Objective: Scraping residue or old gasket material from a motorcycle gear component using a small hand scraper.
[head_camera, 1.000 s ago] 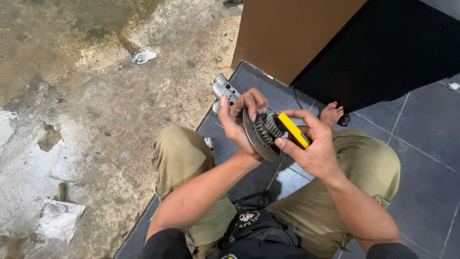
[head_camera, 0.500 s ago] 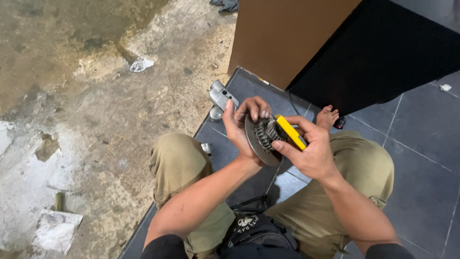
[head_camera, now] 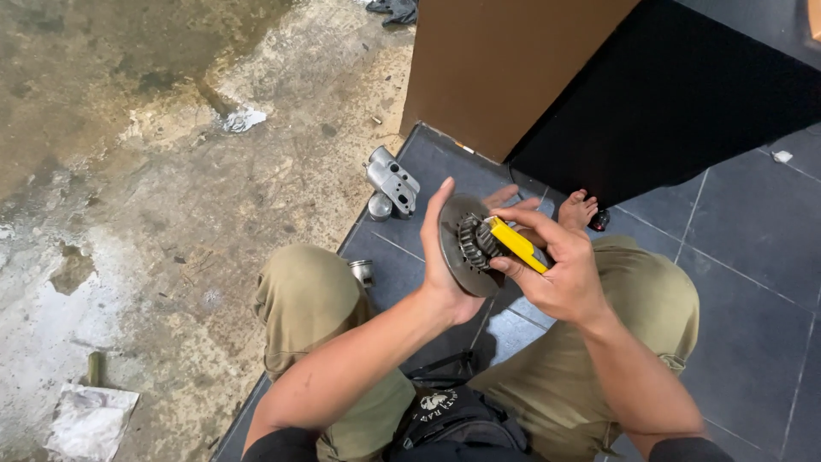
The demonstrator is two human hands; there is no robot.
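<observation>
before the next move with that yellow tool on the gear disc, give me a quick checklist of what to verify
1. Left hand grips the round gear disc by its back and rim: ok.
2. Right hand holds the yellow tool firmly: ok.
3. Tool tip seated on the gear teeth: cannot tell, the tip is hidden at the teeth.
4. Fingers clear of the tip: cannot tell, left fingertips curl close behind the disc.
5. Silver metal housing and small metal cup lie on the dark tiles, apart from both hands: ok.
</observation>
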